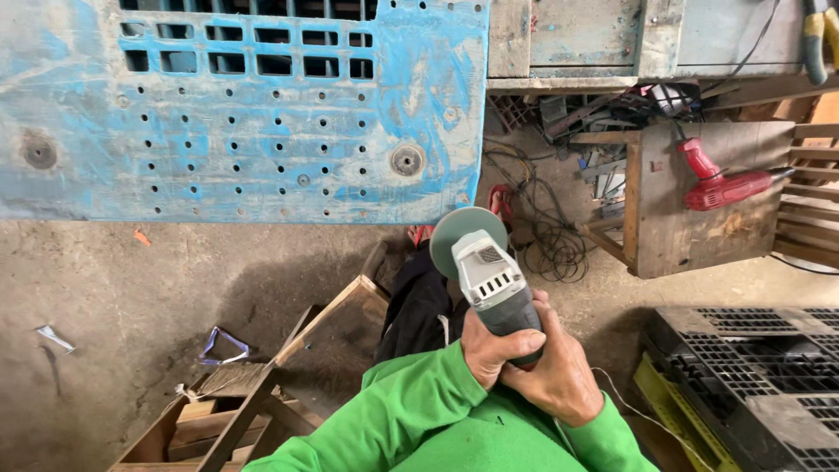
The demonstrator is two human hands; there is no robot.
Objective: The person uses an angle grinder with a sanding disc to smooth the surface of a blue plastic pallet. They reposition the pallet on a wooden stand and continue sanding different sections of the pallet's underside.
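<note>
The person holds a grinder (489, 280) with both hands, close to the chest, above the knees. The left hand (495, 345) is wrapped around the grey body from the left side, fingers closed on it. The right hand (559, 371) closes around the rear of the body from the other side, and the two hands touch each other. Both sleeves are bright green.

The disc (463, 229) of the grinder points away from the person and is in the air; it does not touch anything. I cannot tell if it is turning.

Just beside the person's legs, on the left, lies a wooden frame (262, 393) on the concrete floor (114, 288). Further away a worn blue panel (245, 114) with many holes lies flat. To the right there is a wooden surface (699, 227) with a red drill (721, 183) on it, and cables (542, 236) lie between. A black pallet (760, 367) is in the near right corner.

As I judge it, the grinding itself is not in progress: the tool is only held ready, and no fresh cut or sparks are visible on the wood.
</note>
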